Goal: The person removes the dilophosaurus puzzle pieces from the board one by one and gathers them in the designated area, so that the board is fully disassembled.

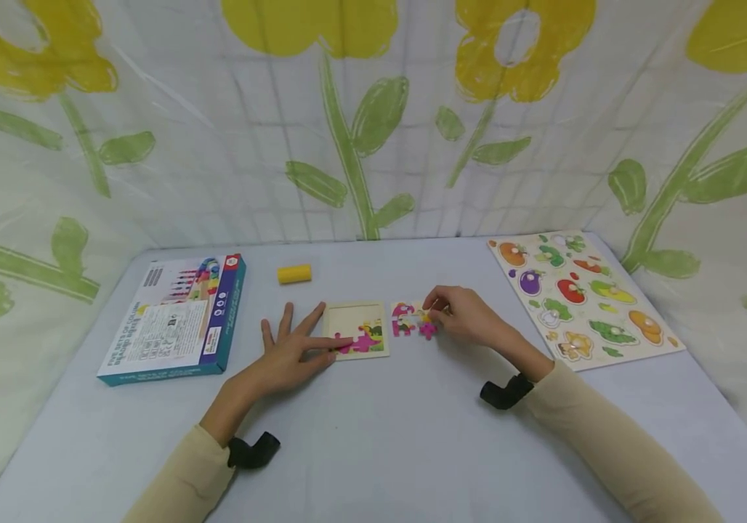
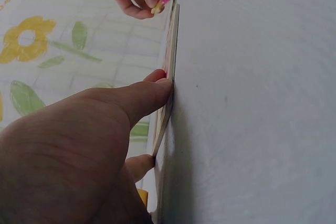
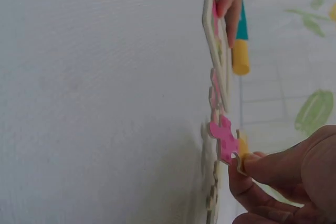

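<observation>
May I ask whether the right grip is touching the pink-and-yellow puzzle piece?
Touching: the right wrist view shows the right grip pinching the pink-and-yellow puzzle piece between thumb and finger.

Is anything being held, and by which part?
A puzzle piece, pinched by its yellow edge in the right grip; the left grip touches the tray.

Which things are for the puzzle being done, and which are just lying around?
For the puzzle:
- wooden tray, partly filled, touched by the left hand
- puzzle piece pinched in the right hand
- loose pieces beside the tray

Seemingly just lying around:
- flat box
- yellow cylinder
- vegetable board
</observation>
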`<state>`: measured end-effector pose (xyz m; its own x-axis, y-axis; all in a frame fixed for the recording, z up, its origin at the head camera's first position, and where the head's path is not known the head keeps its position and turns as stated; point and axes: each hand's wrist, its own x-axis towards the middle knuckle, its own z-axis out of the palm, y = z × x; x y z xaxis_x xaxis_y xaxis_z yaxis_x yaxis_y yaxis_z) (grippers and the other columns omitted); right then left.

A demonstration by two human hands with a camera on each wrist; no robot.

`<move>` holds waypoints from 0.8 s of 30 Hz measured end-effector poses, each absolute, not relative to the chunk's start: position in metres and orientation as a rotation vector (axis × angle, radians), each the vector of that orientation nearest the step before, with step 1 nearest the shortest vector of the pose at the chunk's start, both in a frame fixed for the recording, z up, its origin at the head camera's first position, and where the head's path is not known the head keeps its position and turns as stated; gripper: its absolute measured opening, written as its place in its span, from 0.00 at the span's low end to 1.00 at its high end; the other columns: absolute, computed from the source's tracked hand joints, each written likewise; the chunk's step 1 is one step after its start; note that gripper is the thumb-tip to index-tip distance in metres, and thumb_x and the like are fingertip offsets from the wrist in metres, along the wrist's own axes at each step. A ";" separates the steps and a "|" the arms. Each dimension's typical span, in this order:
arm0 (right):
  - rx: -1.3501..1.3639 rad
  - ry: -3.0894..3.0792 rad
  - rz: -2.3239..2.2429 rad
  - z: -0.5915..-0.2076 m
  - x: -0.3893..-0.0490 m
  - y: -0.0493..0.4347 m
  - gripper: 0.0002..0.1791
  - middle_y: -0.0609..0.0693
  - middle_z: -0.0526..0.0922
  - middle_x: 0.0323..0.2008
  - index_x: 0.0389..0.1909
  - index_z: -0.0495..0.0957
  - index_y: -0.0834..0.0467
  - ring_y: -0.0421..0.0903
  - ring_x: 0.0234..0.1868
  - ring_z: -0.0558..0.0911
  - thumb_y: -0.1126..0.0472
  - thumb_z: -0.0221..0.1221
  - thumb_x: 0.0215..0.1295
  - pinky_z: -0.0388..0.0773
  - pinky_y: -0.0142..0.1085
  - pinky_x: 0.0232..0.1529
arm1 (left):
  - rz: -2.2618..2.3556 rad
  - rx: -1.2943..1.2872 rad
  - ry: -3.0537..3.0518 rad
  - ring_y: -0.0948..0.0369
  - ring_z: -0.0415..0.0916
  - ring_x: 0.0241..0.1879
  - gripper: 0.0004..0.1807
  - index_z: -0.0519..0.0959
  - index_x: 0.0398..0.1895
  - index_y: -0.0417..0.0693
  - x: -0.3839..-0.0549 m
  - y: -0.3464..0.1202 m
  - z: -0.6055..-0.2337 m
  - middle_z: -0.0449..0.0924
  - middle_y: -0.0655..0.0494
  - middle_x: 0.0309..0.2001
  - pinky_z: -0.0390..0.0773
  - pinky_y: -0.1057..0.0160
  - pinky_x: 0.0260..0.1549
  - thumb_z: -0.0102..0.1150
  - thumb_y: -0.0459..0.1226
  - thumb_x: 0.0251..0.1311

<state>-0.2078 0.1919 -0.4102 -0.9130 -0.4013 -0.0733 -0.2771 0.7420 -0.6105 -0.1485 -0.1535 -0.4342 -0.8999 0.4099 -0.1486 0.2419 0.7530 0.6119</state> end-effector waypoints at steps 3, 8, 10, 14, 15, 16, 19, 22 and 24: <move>-0.537 2.748 -0.927 -0.413 -0.205 0.191 0.06 0.55 0.88 0.43 0.48 0.84 0.58 0.48 0.40 0.79 0.63 0.62 0.75 0.79 0.36 0.41 | 0.878 0.512 2.677 0.29 0.15 0.83 0.18 0.84 0.65 0.72 -0.148 -0.153 -0.434 0.40 0.47 0.89 0.11 0.19 0.68 0.58 0.49 0.76; -0.573 2.772 -0.949 -0.414 -0.205 0.189 0.06 0.53 0.88 0.42 0.47 0.86 0.58 0.47 0.39 0.79 0.63 0.63 0.74 0.79 0.36 0.42 | 0.883 0.518 2.686 0.29 0.15 0.83 0.18 0.83 0.65 0.72 -0.147 -0.154 -0.435 0.40 0.47 0.89 0.11 0.20 0.68 0.59 0.49 0.76; -0.582 2.779 -0.946 -0.414 -0.206 0.189 0.06 0.53 0.89 0.42 0.47 0.86 0.58 0.47 0.39 0.79 0.63 0.63 0.74 0.79 0.36 0.42 | 0.891 0.522 2.683 0.29 0.15 0.83 0.18 0.84 0.65 0.72 -0.148 -0.154 -0.435 0.40 0.46 0.89 0.11 0.20 0.68 0.59 0.49 0.76; -0.591 2.776 -0.930 -0.415 -0.206 0.189 0.07 0.54 0.89 0.42 0.48 0.86 0.59 0.46 0.39 0.79 0.63 0.63 0.75 0.79 0.36 0.42 | 0.889 0.520 2.679 0.28 0.15 0.83 0.18 0.84 0.65 0.71 -0.148 -0.154 -0.434 0.40 0.46 0.89 0.11 0.20 0.68 0.59 0.48 0.76; -0.588 2.775 -0.929 -0.416 -0.207 0.189 0.07 0.54 0.89 0.42 0.48 0.86 0.59 0.46 0.39 0.79 0.63 0.63 0.75 0.79 0.36 0.42 | 0.889 0.524 2.679 0.28 0.15 0.83 0.18 0.84 0.65 0.71 -0.148 -0.154 -0.434 0.40 0.46 0.89 0.11 0.19 0.67 0.59 0.48 0.76; -0.586 2.776 -0.927 -0.416 -0.207 0.189 0.08 0.54 0.89 0.42 0.48 0.86 0.59 0.47 0.39 0.79 0.63 0.63 0.75 0.79 0.36 0.42 | 0.888 0.523 2.679 0.28 0.15 0.83 0.18 0.84 0.65 0.71 -0.148 -0.154 -0.434 0.40 0.46 0.89 0.11 0.19 0.67 0.59 0.48 0.76; -0.585 2.777 -0.927 -0.416 -0.206 0.188 0.08 0.53 0.88 0.42 0.49 0.86 0.59 0.46 0.39 0.79 0.62 0.63 0.75 0.79 0.35 0.42 | 0.889 0.528 2.681 0.28 0.16 0.83 0.18 0.84 0.65 0.72 -0.149 -0.154 -0.434 0.41 0.46 0.88 0.11 0.19 0.67 0.58 0.48 0.76; -0.595 2.779 -0.921 -0.416 -0.206 0.187 0.09 0.54 0.88 0.43 0.50 0.87 0.59 0.46 0.39 0.79 0.62 0.63 0.75 0.80 0.35 0.42 | 0.887 0.525 2.683 0.28 0.16 0.83 0.18 0.84 0.65 0.72 -0.149 -0.154 -0.434 0.41 0.46 0.89 0.11 0.19 0.67 0.59 0.48 0.76; -0.604 2.781 -0.916 -0.417 -0.206 0.187 0.09 0.54 0.89 0.43 0.50 0.87 0.59 0.46 0.39 0.79 0.62 0.63 0.75 0.80 0.35 0.42 | 0.886 0.523 2.684 0.28 0.16 0.83 0.18 0.84 0.65 0.72 -0.149 -0.154 -0.435 0.41 0.46 0.89 0.11 0.19 0.68 0.59 0.48 0.76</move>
<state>-0.2061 0.1871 -0.4170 -0.9074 -0.4198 -0.0180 -0.3270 0.7323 -0.5973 -0.1487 -0.1541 -0.4346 -0.8996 0.4148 -0.1363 0.2522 0.7486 0.6132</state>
